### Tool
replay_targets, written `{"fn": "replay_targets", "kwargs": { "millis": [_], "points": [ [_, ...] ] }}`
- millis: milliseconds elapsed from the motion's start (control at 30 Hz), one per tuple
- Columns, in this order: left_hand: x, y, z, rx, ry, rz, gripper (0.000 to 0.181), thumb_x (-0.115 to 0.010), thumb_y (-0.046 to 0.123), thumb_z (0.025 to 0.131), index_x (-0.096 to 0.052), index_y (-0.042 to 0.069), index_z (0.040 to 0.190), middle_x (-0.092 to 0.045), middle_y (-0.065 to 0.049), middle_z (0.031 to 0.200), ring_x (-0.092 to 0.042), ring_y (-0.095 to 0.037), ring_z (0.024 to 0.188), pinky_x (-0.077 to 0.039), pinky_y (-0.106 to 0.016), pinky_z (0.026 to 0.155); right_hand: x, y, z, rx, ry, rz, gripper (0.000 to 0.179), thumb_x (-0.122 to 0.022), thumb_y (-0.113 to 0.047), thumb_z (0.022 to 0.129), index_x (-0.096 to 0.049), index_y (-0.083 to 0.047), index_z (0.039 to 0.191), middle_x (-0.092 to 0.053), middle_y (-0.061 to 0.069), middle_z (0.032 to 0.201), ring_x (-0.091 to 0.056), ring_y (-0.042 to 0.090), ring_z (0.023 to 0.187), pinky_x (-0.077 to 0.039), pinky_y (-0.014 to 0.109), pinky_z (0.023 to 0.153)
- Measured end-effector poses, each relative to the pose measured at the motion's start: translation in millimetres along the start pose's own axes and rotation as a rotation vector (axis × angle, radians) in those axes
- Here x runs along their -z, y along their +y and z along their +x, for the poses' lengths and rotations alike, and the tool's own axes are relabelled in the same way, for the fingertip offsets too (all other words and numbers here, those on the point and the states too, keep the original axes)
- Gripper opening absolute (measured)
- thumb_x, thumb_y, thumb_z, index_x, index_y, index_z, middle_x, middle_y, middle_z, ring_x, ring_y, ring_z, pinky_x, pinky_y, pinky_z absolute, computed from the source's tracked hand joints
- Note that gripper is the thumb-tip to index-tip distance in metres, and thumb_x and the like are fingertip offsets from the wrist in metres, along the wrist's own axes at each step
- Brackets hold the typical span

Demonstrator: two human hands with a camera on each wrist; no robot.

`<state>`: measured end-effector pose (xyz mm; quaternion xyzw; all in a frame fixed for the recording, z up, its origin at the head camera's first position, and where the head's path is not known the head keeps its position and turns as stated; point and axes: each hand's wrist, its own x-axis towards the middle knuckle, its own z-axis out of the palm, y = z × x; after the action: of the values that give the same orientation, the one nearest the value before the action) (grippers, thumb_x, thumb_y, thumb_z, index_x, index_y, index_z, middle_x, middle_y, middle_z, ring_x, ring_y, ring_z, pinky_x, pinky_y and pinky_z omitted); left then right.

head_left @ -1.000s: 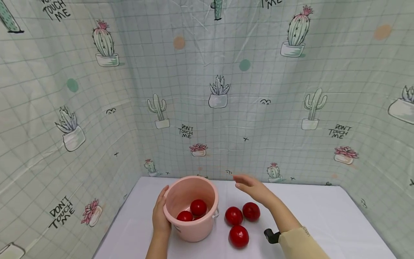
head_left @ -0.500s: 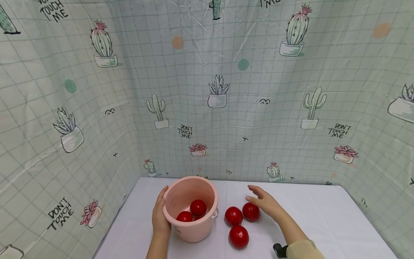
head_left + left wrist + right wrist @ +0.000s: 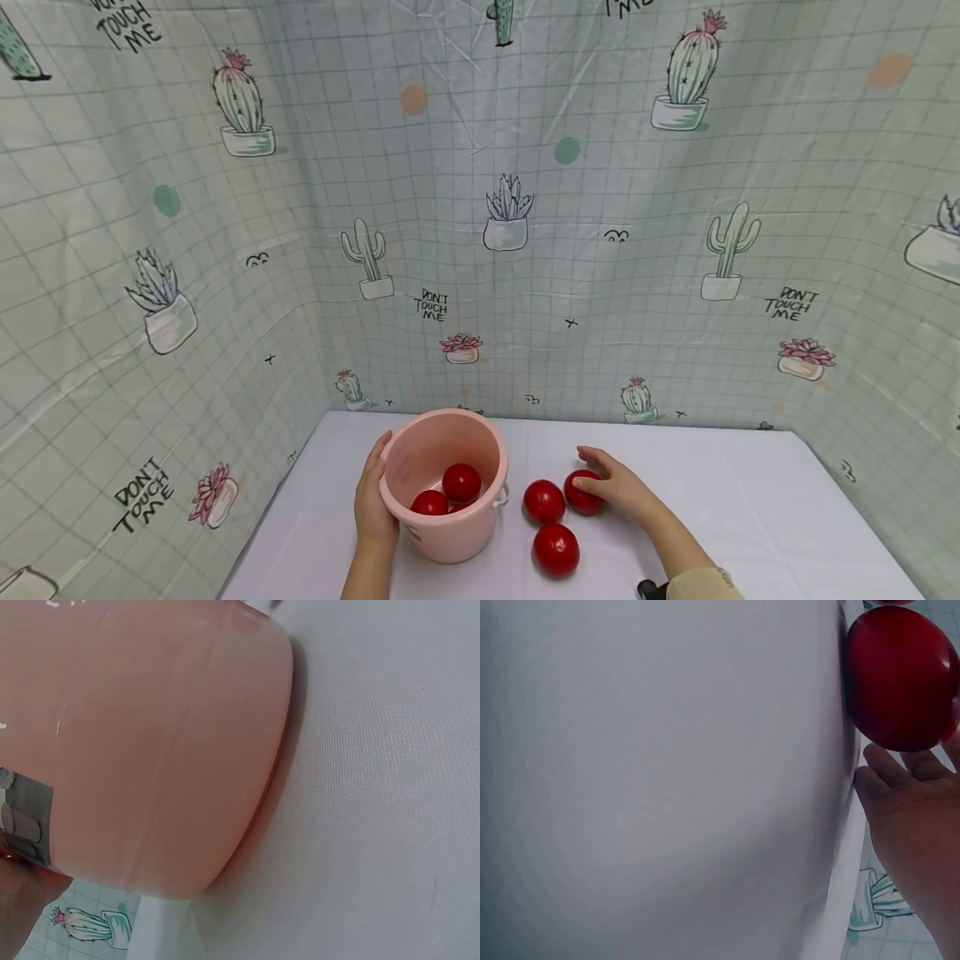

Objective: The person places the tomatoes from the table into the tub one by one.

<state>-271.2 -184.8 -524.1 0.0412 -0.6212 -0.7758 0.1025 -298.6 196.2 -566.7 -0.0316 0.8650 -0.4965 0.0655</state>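
A pink bucket (image 3: 450, 542) stands left of centre in the head view, tipped slightly toward the camera. Inside it lie several glossy, apple-like red balls (image 3: 461, 483). My left hand (image 3: 373, 504) rests along the bucket's left outer wall, fingertips close to the rim. On the right, my right hand (image 3: 626, 487) reaches round the rearmost loose red ball (image 3: 581, 493), its thumb over the near side and its fingers beyond. The right wrist view shows that red ball (image 3: 904, 679) beside spread, extended fingers.
Two more red balls lie between bucket and right hand: one red ball (image 3: 543, 502) in the middle and a nearer red ball (image 3: 556, 550). A white cloth covers the table (image 3: 750, 508). Behind hangs a cactus-print curtain (image 3: 525, 283).
My right hand has moved from near the bucket's right side, right and down toward me, to the rearmost loose ball. The left hand and the bucket have stayed in place.
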Motion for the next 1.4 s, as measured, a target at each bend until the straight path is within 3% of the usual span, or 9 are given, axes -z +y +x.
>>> {"fn": "replay_targets", "kwargs": {
  "millis": [267, 533, 700, 900, 1133, 1400],
  "points": [
    [0.2, 1.3, -0.7, -0.007, -0.009, -0.01, 0.044, -0.03, 0.042, 0.106, -0.043, 0.036, 0.147, -0.042, 0.009, 0.155, -0.037, -0.012, 0.143, -0.042, -0.027, 0.109, -3, 5, -1.6, 0.025, -0.022, -0.005, 0.074, -0.073, -0.037, 0.086, -0.042, -0.011, 0.148, -0.049, 0.016, 0.149, -0.043, 0.04, 0.138, -0.041, 0.057, 0.109],
    [-0.4, 1.8, -0.8, -0.013, -0.007, -0.005, 0.044, -0.03, 0.041, 0.106, -0.043, 0.033, 0.148, -0.041, 0.005, 0.156, -0.036, -0.015, 0.144, -0.041, -0.028, 0.11, -2, 4, -5.7, 0.001, -0.04, -0.037, 0.074, -0.075, -0.04, 0.084, -0.045, -0.016, 0.147, -0.051, 0.014, 0.147, -0.047, 0.039, 0.133, -0.042, 0.061, 0.106],
    [0.7, 2.4, -0.7, -0.012, -0.006, -0.001, 0.045, -0.029, 0.042, 0.106, -0.042, 0.033, 0.148, -0.041, 0.007, 0.156, -0.035, -0.014, 0.145, -0.039, -0.03, 0.113, -2, 3, -7.9, 0.028, -0.089, -0.057, 0.072, -0.075, -0.036, 0.085, -0.044, -0.016, 0.147, -0.054, 0.017, 0.14, -0.054, 0.033, 0.121, -0.052, 0.046, 0.092],
    [2.4, 1.3, -0.4, -0.011, -0.014, 0.007, 0.046, -0.03, 0.042, 0.106, -0.041, 0.033, 0.149, -0.041, 0.009, 0.156, -0.034, -0.014, 0.146, -0.039, -0.03, 0.112, -3, 3, -10.6, 0.049, -0.117, -0.031, 0.068, -0.076, -0.029, 0.085, -0.047, -0.013, 0.144, -0.058, 0.021, 0.128, -0.057, 0.028, 0.106, -0.053, 0.033, 0.072],
    [2.7, 1.4, 0.0, -0.017, -0.016, 0.005, 0.046, -0.029, 0.041, 0.106, -0.041, 0.032, 0.149, -0.042, 0.01, 0.155, -0.035, -0.013, 0.145, -0.039, -0.027, 0.112, -3, 5, -5.9, 0.048, -0.069, -0.076, 0.064, -0.076, -0.035, 0.085, -0.051, -0.015, 0.141, -0.06, 0.017, 0.128, -0.058, 0.027, 0.107, -0.054, 0.035, 0.076],
    [2.2, 1.5, -0.3, -0.014, -0.014, 0.0, 0.045, -0.029, 0.041, 0.106, -0.041, 0.032, 0.149, -0.041, 0.007, 0.156, -0.035, -0.013, 0.145, -0.039, -0.025, 0.111, 3, -2, -4.4, -0.012, 0.007, -0.088, 0.06, -0.076, -0.037, 0.084, -0.055, -0.02, 0.137, -0.059, 0.014, 0.132, -0.055, 0.033, 0.118, -0.053, 0.054, 0.093]
  ]
}}
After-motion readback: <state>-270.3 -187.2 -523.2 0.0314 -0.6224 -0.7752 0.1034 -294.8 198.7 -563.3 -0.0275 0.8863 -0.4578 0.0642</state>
